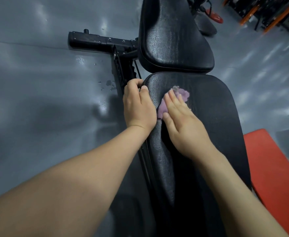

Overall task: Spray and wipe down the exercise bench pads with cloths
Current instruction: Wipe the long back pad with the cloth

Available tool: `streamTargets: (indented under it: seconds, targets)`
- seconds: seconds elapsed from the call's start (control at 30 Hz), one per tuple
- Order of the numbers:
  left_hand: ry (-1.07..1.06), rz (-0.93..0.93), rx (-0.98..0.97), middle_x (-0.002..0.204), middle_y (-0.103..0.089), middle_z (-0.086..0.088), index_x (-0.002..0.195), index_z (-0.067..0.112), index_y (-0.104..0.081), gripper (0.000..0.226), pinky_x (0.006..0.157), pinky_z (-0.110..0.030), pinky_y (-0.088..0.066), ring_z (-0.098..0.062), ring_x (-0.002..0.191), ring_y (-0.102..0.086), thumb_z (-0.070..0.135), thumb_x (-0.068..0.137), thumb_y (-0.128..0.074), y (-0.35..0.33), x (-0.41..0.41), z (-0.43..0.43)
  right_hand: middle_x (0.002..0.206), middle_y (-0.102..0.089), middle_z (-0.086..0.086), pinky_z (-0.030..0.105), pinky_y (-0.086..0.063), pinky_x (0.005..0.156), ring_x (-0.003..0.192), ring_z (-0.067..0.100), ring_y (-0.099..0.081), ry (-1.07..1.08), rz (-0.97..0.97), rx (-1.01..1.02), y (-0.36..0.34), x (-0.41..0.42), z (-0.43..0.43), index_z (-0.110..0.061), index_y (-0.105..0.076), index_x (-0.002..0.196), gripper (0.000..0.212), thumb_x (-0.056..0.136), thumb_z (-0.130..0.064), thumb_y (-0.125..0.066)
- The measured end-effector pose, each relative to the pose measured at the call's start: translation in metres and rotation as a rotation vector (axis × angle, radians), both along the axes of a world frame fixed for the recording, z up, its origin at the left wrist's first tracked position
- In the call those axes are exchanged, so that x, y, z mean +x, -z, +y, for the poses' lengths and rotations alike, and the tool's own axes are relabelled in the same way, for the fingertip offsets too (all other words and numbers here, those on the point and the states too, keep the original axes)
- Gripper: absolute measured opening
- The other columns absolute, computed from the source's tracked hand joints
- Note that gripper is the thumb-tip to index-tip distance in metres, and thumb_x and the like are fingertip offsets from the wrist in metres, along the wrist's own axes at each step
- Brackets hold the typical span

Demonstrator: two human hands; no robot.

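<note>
A crumpled purple cloth (pixel 182 94) lies on the near pad (pixel 212 120) of the bench, close to that pad's far edge and nearer its left edge than its right. The right hand (pixel 183 124) lies flat on top of the cloth, fingers (pixel 173 100) straight and close together, pointing away from the person and slightly left. The cloth shows beyond the fingertips and along the thumb side of the palm. The right forearm comes in from the lower right corner, low across the pad. The left hand (pixel 138 106) is just beside it at the pad's left edge, near the far-left corner. Its thumb lies on the top surface and its fingers curl over the edge, so it grips the pad itself. The left forearm runs in from the lower left corner, over the grey floor (pixel 37 86). The near pad's black cover looks cracked and glossy, with a damp sheen around the cloth. Beyond a narrow gap the far pad (pixel 172 36) carries on, black and creased too. The black bench frame (pixel 99 42) sticks out to the left beneath that gap, and a few wet drops (pixel 108 83) lie on the floor beside it. A red pad (pixel 273 168) sits just off the bench's right edge, and orange racking (pixel 277 12) stands at the top right corner.
</note>
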State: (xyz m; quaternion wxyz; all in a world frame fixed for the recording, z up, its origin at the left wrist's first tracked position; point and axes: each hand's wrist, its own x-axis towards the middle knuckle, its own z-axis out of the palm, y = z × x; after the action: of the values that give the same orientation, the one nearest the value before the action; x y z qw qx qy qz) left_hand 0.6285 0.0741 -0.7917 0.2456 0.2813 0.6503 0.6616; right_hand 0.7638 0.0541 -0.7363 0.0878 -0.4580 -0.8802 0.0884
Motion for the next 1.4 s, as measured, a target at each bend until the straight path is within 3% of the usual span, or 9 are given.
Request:
streamTargets:
  seconds: [0.13,0.3,0.47,0.6,0.67,0.9,1.1,1.3,1.4]
  targets:
    - [0.009,-0.042,0.029,0.119,-0.059,0.001,0.114,0.018,-0.058,0.022,0.090,-0.023,-0.035,-0.017,0.110,-0.052,0.022,0.098,-0.044,0.001,-0.001,0.000,0.169,-0.014,0.002,0.029,-0.008,0.127,0.157,0.016,-0.006,0.020,-0.015,0.023,-0.010,-0.035,0.041,-0.012,-0.024,0.160,0.055,0.109,-0.027,-0.038]
    - [0.034,-0.117,-0.005,0.119,-0.060,-0.002,0.101,0.018,-0.059,0.011,0.081,-0.022,-0.031,-0.013,0.103,-0.049,0.016,0.100,-0.048,-0.008,-0.005,-0.002,0.170,-0.008,-0.002,0.028,-0.007,0.122,0.157,0.015,-0.002,0.072,-0.005,-0.002,-0.020,-0.062,0.054,-0.017,-0.018,0.162,0.055,0.110,-0.030,-0.033]
    - [0.128,-0.162,-0.047,0.115,-0.066,0.003,0.088,0.030,-0.061,0.018,0.101,-0.039,-0.044,-0.020,0.113,-0.057,0.017,0.093,-0.049,-0.013,-0.019,-0.004,0.170,-0.006,-0.007,0.025,-0.007,0.124,0.156,0.010,0.001,0.036,-0.011,-0.022,-0.008,-0.033,-0.002,-0.021,-0.016,0.162,0.056,0.110,-0.030,-0.034]
    - [0.422,-0.217,-0.034,0.115,-0.068,0.016,0.113,0.022,-0.073,0.037,0.094,-0.017,-0.044,-0.001,0.111,-0.059,0.006,0.094,-0.047,-0.016,-0.050,-0.019,0.170,-0.002,-0.008,0.027,-0.007,0.124,0.156,0.011,0.002,0.077,-0.055,-0.039,-0.005,-0.030,-0.023,-0.022,-0.014,0.162,0.056,0.110,-0.033,-0.032]
    - [0.512,-0.161,-0.102,0.122,-0.069,0.012,0.121,0.020,-0.072,0.038,0.098,-0.022,-0.045,-0.007,0.117,-0.059,0.017,0.093,-0.047,-0.013,-0.066,-0.027,0.170,-0.002,-0.005,0.028,-0.006,0.124,0.157,0.015,0.002,0.093,-0.062,-0.036,-0.009,-0.045,-0.011,-0.018,-0.014,0.162,0.056,0.111,-0.033,-0.031]
    - [0.297,0.072,-0.363,0.094,-0.070,0.002,0.099,0.017,-0.065,0.023,0.061,-0.027,-0.041,-0.015,0.083,-0.061,0.025,0.098,-0.043,0.001,-0.096,-0.048,0.170,-0.013,0.003,0.051,-0.024,0.122,0.157,0.029,-0.003,0.129,-0.139,-0.012,-0.026,-0.103,0.043,-0.020,-0.029,0.159,0.052,0.109,-0.032,-0.030]
    - [0.259,0.131,-0.399,0.091,-0.068,-0.001,0.100,0.012,-0.064,0.024,0.055,-0.029,-0.039,-0.019,0.076,-0.059,0.020,0.094,-0.043,-0.002,-0.098,-0.053,0.169,-0.018,0.003,0.045,-0.030,0.119,0.157,0.024,-0.007,0.106,-0.071,0.081,-0.013,-0.093,0.029,-0.029,-0.045,0.151,0.046,0.106,-0.032,-0.038]
    - [0.242,-0.061,-0.378,0.097,-0.071,-0.001,0.100,0.016,-0.064,0.020,0.062,-0.029,-0.042,-0.022,0.091,-0.066,0.022,0.093,-0.046,-0.005,-0.078,-0.053,0.170,-0.015,0.001,0.042,-0.031,0.118,0.157,0.026,-0.012,0.078,-0.041,0.108,0.006,-0.074,-0.011,-0.029,-0.042,0.154,0.047,0.107,-0.030,-0.041]
    - [0.244,-0.057,-0.369,0.096,-0.072,0.000,0.098,0.017,-0.063,0.018,0.061,-0.028,-0.041,-0.016,0.084,-0.062,0.021,0.094,-0.046,-0.012,-0.069,-0.057,0.169,-0.019,0.002,0.039,-0.028,0.119,0.156,0.027,-0.016,0.064,-0.015,0.134,0.015,-0.057,-0.032,-0.027,-0.043,0.154,0.047,0.107,-0.030,-0.044]
